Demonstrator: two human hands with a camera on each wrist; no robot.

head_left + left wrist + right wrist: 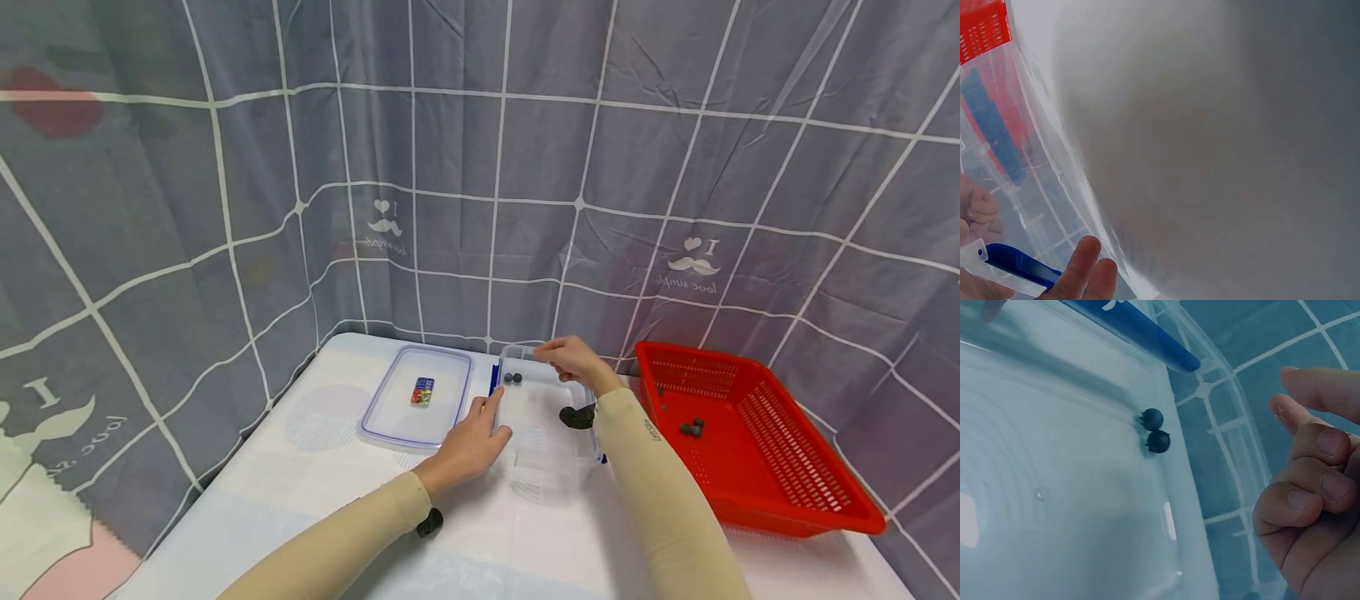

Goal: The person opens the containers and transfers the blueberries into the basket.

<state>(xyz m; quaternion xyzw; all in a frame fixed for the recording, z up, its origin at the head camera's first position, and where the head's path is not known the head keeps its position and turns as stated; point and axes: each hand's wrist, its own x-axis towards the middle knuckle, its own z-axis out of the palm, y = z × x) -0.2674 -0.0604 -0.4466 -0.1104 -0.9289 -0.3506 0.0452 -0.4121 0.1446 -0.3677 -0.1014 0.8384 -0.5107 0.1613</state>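
Observation:
A clear plastic container (542,414) stands on the table with two blueberries (512,378) near its far left corner. In the right wrist view these blueberries (1155,430) lie side by side on the floor. My left hand (467,443) is at the container's left side, its fingers extended beside a blue latch (1019,267). Above the far end of the container is my right hand (573,362). Its thumb and index finger stand apart with nothing between them, while the other fingers curl in loosely.
Left of the container lies its clear lid (386,408) with a blue rim and a colorful label (422,392). A red slotted basket (757,475) to the right holds several blueberries (692,429). A grey checked curtain (450,233) hangs behind the white table (330,467).

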